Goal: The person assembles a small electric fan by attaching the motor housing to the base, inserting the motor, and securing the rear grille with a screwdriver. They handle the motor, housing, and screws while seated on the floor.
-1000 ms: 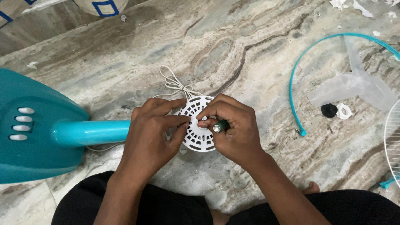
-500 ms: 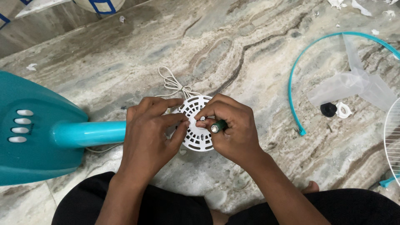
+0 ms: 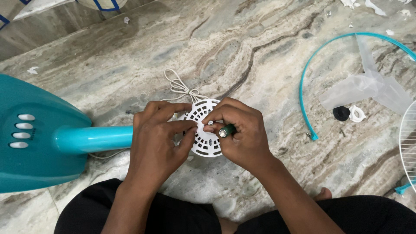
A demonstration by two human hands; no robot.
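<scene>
Sitting on the marble floor (image 3: 260,56), knees at bottom edge. Left hand (image 3: 158,138) wrapping around the left side of the white vented cover (image 3: 203,145), fingers closed on it, steadying. Right hand (image 3: 240,132) gripping a green-handled screwdriver (image 3: 226,130), closed around it, thumb and forefinger pinching near the cover's centre. Screwdriver pointing almost straight down into the cover, butt end facing the camera, tip hidden; right hand nearer the centre hole. Cover sitting at the end of the teal pole (image 3: 93,138) running left to the teal base (image 3: 30,134). White cord (image 3: 180,86) lying just beyond. Farther right, teal ring (image 3: 305,86), clear fan blade (image 3: 368,89), black cap (image 3: 341,113), white nut (image 3: 357,114) lying well apart.
</scene>
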